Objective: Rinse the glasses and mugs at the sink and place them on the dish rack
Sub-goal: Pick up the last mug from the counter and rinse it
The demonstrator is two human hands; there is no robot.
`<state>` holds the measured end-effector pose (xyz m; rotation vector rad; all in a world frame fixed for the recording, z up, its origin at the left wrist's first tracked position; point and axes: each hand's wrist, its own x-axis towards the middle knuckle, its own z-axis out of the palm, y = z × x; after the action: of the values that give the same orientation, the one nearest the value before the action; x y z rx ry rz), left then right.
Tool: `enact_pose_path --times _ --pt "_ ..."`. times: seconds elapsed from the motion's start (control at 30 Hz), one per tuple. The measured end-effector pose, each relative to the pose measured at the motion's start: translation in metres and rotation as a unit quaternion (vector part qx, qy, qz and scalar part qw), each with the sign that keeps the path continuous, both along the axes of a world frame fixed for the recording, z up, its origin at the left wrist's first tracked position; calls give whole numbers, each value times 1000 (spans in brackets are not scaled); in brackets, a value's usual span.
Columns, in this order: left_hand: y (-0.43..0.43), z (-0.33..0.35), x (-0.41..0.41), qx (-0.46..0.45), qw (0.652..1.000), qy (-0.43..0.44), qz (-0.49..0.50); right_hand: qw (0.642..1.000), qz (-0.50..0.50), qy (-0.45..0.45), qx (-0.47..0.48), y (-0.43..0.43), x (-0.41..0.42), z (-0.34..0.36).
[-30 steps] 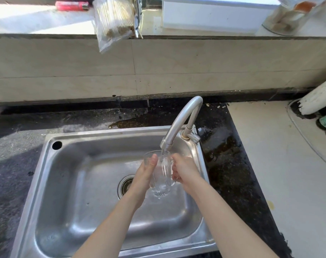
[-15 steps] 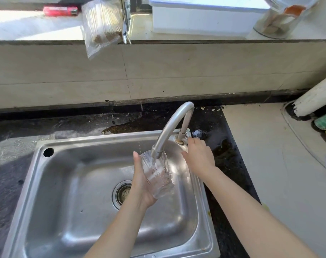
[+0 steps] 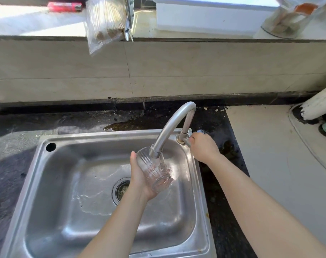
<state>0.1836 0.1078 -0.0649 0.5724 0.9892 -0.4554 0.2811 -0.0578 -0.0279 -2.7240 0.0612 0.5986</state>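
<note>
My left hand (image 3: 139, 175) grips a clear ribbed glass (image 3: 154, 170) over the steel sink (image 3: 69, 183). The glass is tilted, its mouth right under the spout of the curved tap (image 3: 174, 125). Water runs from the spout into the glass and spills into the basin. My right hand (image 3: 203, 146) is closed on the tap handle at the tap's base, on the sink's back right corner. No dish rack shows in this view.
Dark wet counter surrounds the sink, and a pale surface (image 3: 273, 164) lies to the right. A white pipe (image 3: 320, 105) leans in at the far right. On the sill above sit a plastic bag (image 3: 104, 23), a red lighter (image 3: 64, 6) and a white box (image 3: 210, 15).
My right hand left the glass and moved to the tap handle. My left hand alone holds the glass, now tilted under the spout, with more water flowing into it.
</note>
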Motion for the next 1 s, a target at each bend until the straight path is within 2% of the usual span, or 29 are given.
enact_pose_path --times 0.07,0.13,0.2,0.27,0.37,0.43,0.5,0.63,0.77,0.9,1.0 --pt "2 -2 -2 1 1000 15 -4 998 2 -53 -33 3 -11 1" --pt "5 -2 -5 14 999 35 -20 980 21 -193 -33 6 -28 1" --pt "9 -1 -8 29 997 52 -46 950 106 -292 9 10 -46 4" --pt "11 3 -9 43 995 55 -72 916 248 -314 34 15 -64 2" --pt "12 10 -13 104 983 59 -139 876 406 -260 -1 27 -82 -2" --pt "15 17 -18 120 971 73 -193 867 445 -223 -25 29 -88 -1" --pt "19 27 -25 117 960 66 -247 878 449 -168 -3 28 -93 7" --pt "29 45 -41 145 919 27 -365 925 375 -11 53 22 -104 26" --pt "35 56 -64 141 917 4 -374 948 254 89 173 13 -112 38" --pt "29 53 -82 183 920 -2 -346 917 141 185 322 9 -123 52" --pt "17 65 -92 204 927 -34 -312 905 137 221 336 0 -135 63"
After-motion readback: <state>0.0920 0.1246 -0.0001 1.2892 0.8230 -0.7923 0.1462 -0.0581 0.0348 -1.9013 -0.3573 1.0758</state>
